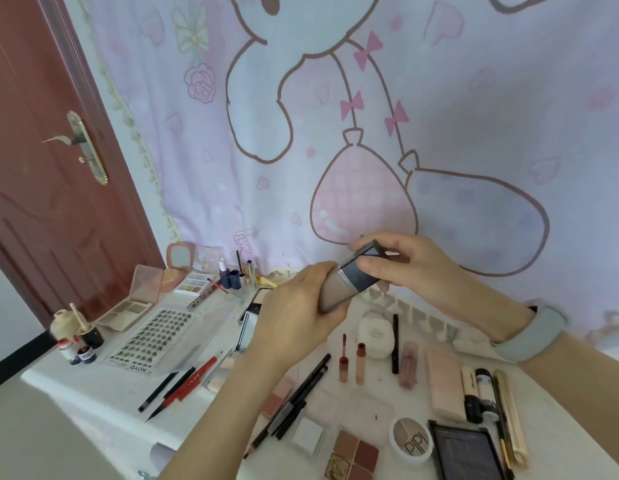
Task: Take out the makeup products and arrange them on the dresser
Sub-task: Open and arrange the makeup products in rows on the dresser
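A person holds a foundation bottle [348, 280] in mid-air above a white bench [93, 389] already spread with makeup. The left hand [297, 306] is wrapped round the beige lower body; the right hand [401, 261] pinches the dark square cap, thumb across its face. Whether the cap is being turned or only steadied cannot be told from this view.

Below lie two lip-tint tubes [351, 362], an eyeshadow quad [353, 455], a round PIPL compact [412, 441], several pencils [294, 389] and a lash tray [152, 337] to the left.

To finish well, the bottle probably wants its cap seated tight, then a bare patch of bench near the tints, lowered upright or flat without nudging the loose pencils beneath the wrists.
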A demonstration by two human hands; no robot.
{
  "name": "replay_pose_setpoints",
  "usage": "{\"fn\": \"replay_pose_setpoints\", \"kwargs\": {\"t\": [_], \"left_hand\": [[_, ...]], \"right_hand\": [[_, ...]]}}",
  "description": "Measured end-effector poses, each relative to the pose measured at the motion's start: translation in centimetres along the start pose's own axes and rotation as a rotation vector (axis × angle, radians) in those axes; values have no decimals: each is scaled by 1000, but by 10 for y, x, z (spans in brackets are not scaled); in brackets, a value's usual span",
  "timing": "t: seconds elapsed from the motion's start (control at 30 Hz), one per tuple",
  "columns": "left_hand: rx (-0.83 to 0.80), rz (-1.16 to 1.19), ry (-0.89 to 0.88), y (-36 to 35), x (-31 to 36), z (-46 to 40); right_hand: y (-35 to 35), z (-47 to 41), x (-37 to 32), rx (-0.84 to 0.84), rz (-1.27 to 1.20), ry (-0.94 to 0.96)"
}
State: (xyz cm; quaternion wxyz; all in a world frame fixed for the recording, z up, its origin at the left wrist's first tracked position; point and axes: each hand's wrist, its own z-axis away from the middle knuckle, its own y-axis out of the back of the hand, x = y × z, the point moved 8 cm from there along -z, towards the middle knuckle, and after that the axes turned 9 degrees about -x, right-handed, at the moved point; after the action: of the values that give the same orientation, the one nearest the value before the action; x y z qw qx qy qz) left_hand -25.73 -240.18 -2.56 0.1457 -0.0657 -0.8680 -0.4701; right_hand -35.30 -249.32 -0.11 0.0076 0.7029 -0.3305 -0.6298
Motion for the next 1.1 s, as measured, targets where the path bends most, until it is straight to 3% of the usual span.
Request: {"fn": "replay_pose_setpoints", "kwargs": {"t": [0.13,0.33,0.67,0.8,0.87,0.93,1.0,1.1], "left_hand": [[95,-239,8,20,12,10],[206,-202,0,28,20,19],[166,-211,32,28,15,12],[44,-161,129,18,-5,1],[-12,-120,168,12,-19,-8],[-82,-2,247,9,-39,-14],[-100,284,392,6,-69,-16],[-158,925,648,-8,-101,-19]], "right_hand": [[-9,2,-7,14,35,-21],[-17,0,-10,18,62,-32],[-13,-5,0,5,39,-95],[-8,-11,8,16,15,-107],[6,-16,10,100,-43,-95],[37,-20,12,281,-183,-61],[69,-22,16,418,-354,-7],[71,-35,35,371,-389,-25]]}}
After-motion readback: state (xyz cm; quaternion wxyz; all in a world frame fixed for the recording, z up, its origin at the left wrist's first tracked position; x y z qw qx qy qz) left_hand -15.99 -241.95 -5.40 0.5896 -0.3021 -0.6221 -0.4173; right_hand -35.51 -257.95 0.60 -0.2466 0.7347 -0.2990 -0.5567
